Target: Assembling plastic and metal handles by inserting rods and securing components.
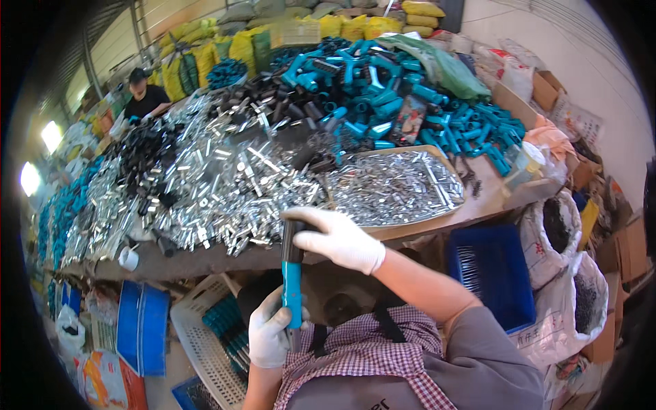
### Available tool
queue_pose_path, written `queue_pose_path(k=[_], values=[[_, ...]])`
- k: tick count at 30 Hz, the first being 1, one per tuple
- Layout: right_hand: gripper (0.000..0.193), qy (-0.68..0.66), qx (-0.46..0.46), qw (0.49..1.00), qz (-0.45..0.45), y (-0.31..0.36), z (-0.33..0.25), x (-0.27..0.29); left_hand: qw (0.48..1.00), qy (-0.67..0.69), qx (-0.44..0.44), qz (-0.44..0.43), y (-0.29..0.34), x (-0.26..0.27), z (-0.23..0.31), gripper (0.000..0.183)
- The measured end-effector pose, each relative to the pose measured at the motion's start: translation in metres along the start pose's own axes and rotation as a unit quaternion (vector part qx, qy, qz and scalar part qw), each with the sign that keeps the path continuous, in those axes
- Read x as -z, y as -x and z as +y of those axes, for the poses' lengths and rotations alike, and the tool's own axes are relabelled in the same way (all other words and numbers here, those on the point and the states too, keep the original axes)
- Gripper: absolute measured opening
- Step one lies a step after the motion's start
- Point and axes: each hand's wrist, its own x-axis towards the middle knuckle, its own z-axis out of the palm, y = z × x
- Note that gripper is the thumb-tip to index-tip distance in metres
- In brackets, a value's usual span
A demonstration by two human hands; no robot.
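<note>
While standing upright just off the near table point(205, 263) edge, teal handle point(292, 290) sits wrapped in gloved left hand point(270, 335), grip closed round its lower part. Gloved right hand point(338, 239) up top, grip curled over the black end point(292, 247). Behind: heaps of silver metal parts point(232, 178), tray point(396, 188) full of them, teal fittings point(410, 102). White basket point(205, 342) below left, blue crate point(492, 273) right.

Long table point(205, 260) heaped w/ silver metal parts point(225, 178), black pieces point(143, 154), teal fittings point(383, 89). Tray point(410, 222) holds more silver parts. Blue crate point(492, 273), white basket point(198, 342) below; yellow sacks point(205, 58) behind, poss. more stock. Another person point(145, 96) far left.
</note>
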Motion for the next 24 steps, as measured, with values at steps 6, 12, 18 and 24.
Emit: queue_pose_path(k=[6, 12, 18, 24], values=[[0.052, -0.094, 0.065, 0.991, 0.073, 0.051, 0.027, 0.005, 0.989, 0.052, 0.120, -0.064, -0.005, -0.015, -0.013, 0.079], [0.052, 0.007, 0.020, 1.000, 0.013, 0.080, 0.032, 0.005, 0.989, 0.064, 0.111, -0.072, -0.016, -0.032, -0.023, 0.070], [0.048, 0.203, 0.093, 0.970, 0.096, 0.101, 0.032, 0.014, 0.947, -0.320, -0.013, -0.039, -0.033, -0.056, -0.021, 0.109], [0.027, 0.151, 0.070, 0.984, -0.056, 0.126, 0.017, 0.084, 0.844, -0.512, -0.112, -0.115, -0.033, -0.070, -0.041, 0.072]])
